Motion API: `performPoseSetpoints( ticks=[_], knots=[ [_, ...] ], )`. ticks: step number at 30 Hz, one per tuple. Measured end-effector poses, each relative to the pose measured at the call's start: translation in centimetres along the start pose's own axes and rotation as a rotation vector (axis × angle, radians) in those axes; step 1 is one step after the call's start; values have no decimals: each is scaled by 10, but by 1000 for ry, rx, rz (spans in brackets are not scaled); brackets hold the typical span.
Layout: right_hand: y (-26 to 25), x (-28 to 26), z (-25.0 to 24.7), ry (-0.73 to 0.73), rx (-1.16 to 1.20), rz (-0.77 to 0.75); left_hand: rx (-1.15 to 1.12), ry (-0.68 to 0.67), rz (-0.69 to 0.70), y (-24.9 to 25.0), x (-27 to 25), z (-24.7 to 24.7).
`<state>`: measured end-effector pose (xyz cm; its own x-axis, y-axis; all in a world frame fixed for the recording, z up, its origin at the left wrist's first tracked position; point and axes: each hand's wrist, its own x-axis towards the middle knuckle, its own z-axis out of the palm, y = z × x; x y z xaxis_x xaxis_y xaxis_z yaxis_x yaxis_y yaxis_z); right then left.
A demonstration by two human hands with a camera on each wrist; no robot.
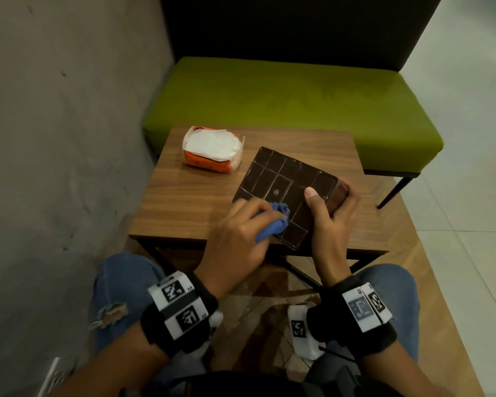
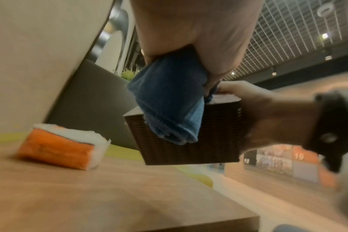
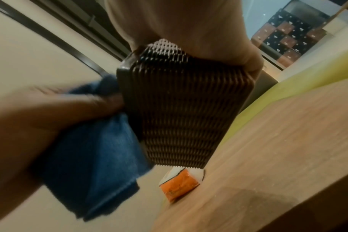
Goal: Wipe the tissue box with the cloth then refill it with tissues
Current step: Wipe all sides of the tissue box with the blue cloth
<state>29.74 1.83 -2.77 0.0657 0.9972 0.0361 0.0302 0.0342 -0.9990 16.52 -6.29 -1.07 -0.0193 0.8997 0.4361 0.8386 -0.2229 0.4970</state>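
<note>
A dark brown woven tissue box (image 1: 281,181) (image 2: 191,141) (image 3: 181,109) is held tilted above the wooden table (image 1: 195,196), its flat underside with white grid lines facing up. My right hand (image 1: 330,213) grips its right end, thumb on the flat face. My left hand (image 1: 241,233) (image 3: 50,113) holds a bunched blue cloth (image 1: 272,222) (image 2: 169,102) (image 3: 93,164) against the box's near left edge. An orange pack of white tissues (image 1: 212,151) (image 2: 64,149) (image 3: 179,183) lies open on the table's far left.
A green bench (image 1: 298,96) with a dark backrest stands behind the table. A grey wall (image 1: 55,124) runs along the left. My knees in blue jeans (image 1: 121,285) sit under the table's near edge. Pale tiled floor (image 1: 476,196) lies to the right.
</note>
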Motion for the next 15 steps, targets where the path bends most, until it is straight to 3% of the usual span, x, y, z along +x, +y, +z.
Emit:
performPoseSetpoints(
  ticks=[3, 8, 12, 15],
  knots=[
    [-2, 0, 0, 22, 4, -11, 3, 50, -50, -3, 1, 1],
    [0, -2, 0, 1, 11, 29, -33, -40, 10, 4, -7, 2],
    [1, -2, 2, 24, 32, 28, -37, 65, -77, -8, 3, 1],
    [2, 2, 2, 31, 48, 17, -56, -24, -19, 8, -8, 4]
  ],
)
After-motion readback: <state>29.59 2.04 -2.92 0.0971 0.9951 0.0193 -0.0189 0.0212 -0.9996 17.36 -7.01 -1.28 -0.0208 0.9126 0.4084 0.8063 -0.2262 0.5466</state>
